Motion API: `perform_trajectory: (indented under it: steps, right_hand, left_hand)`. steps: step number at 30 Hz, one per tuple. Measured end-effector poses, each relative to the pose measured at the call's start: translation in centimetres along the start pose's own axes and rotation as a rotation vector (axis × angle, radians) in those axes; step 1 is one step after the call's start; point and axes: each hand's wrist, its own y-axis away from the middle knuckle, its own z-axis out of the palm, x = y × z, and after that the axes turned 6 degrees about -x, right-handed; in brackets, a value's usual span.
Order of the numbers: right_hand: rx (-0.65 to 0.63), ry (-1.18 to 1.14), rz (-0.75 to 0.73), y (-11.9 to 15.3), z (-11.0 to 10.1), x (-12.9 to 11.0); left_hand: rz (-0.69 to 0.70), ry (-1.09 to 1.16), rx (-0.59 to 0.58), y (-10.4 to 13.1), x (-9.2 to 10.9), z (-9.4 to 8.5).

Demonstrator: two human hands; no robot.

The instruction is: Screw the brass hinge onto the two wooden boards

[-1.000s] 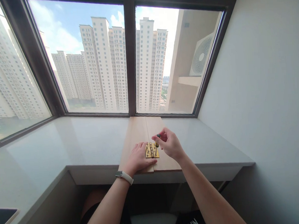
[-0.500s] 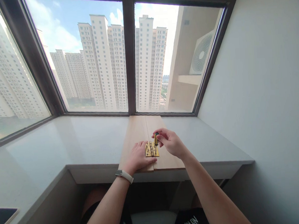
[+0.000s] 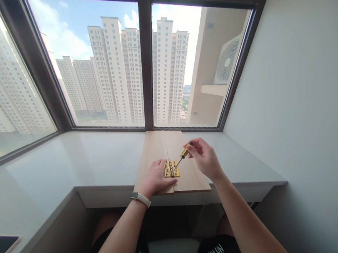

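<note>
A brass-coloured hinge (image 3: pixel 171 168) lies spread flat across the seam between two pale wooden boards (image 3: pixel 155 146), with small screws on both leaves. My left hand (image 3: pixel 156 177) lies flat on the left board, its fingers and thumb framing the hinge's left and near sides. Between the thumb and fingers of my right hand (image 3: pixel 204 156) is a screwdriver (image 3: pixel 185 152) with a yellow and black handle. The screwdriver slants down to the left, its tip at the hinge's right leaf; whether it touches a screw is too small to tell.
The boards rest on a white windowsill counter (image 3: pixel 107 157) and reach its front edge. Dark-framed windows (image 3: pixel 148 66) rise behind, and a white wall (image 3: pixel 300 94) stands at the right. A tablet-like dark device (image 3: pixel 4 248) lies at the lower left.
My right hand has moved right, tilting the screwdriver from nearly upright to a slant. The left hand, hinge and boards have stayed in place.
</note>
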Motion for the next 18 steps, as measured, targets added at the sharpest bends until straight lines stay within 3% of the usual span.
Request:
perform_trajectory:
  steps: [4, 7, 9, 13, 18]
  right_hand:
    - [0.253, 0.1, -0.005, 1.6, -5.3, 2.3]
    - [0.354, 0.288, 0.079, 4.4, -8.9, 6.9]
    - [0.355, 0.458, 0.146, 6.5, -10.5, 10.4]
    - [0.321, 0.732, 0.149, 9.6, -11.7, 15.7]
    - [0.279, 0.992, 0.159, 10.5, -12.2, 18.9]
  left_hand:
    - [-0.003, 0.013, 0.014, 0.1, -0.5, 0.1]
    - [0.002, 0.036, 0.028, 0.3, -0.7, 0.0]
    - [0.011, 0.066, 0.036, 0.2, -0.7, 0.0]
    - [0.003, 0.191, 0.135, -0.2, -0.5, -0.3]
    - [-0.06, 0.36, 0.399, 0.7, -1.4, -2.1]
